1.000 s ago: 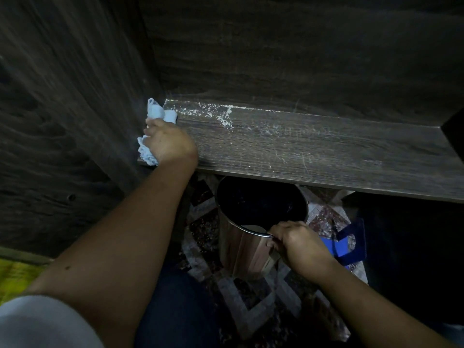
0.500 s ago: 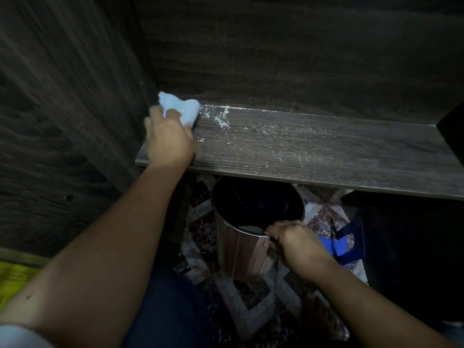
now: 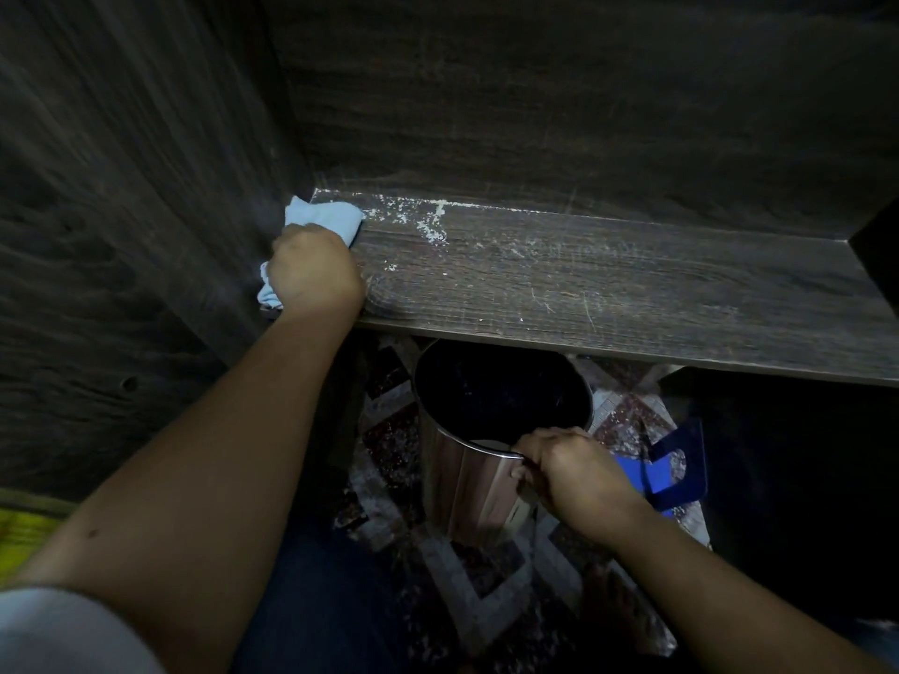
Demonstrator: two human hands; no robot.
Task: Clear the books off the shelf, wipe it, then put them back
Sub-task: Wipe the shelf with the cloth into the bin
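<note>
**Left hand [image 3: 311, 267] on cloth [image 3: 323, 217] at shelf [image 3: 608, 294] corner, right hand [image 3: 574, 474] on metal bin [image 3: 467, 488] rim**

Left grip: closed, knuckles up, fingers curled down over the bunched pale blue cloth. The cloth is soft and crumpled. One rounded lobe sticks out past the fingertips into the rear left corner, and a ragged fold pokes out at the wrist side. It is pressed onto the shelf top and touches the side panel [image 3: 121, 235].

Right grip: closed, fingers hooked over the near rim of the metal bin, with one digit showing on the outer wall. The bin is a cylinder with a thin round rim. Its wall is shiny steel with streaky reflections, and the inside is dark. It stands on the floor [image 3: 389, 445] below the shelf, with its mouth partly under the shelf's front edge.

The shelf is a long flat board of dark wood-grain laminate with a straight front edge, covered in fine pale scratches. White powdery residue [image 3: 430, 221] is crusted along the back seam, just right of the cloth. The back panel [image 3: 535, 114] and side panel have the same dark grain. There is a small round hole [image 3: 129, 383] in the side panel.

The floor is speckled, stone-look tile with pale and dark red diamond bands. A flat blue piece [image 3: 681, 471] with a cutout lies just right of the bin; I cannot tell what it is. A white sleeve [image 3: 58, 629] shows at lower left, and a yellow strip [image 3: 19, 532] at the left edge.
</note>
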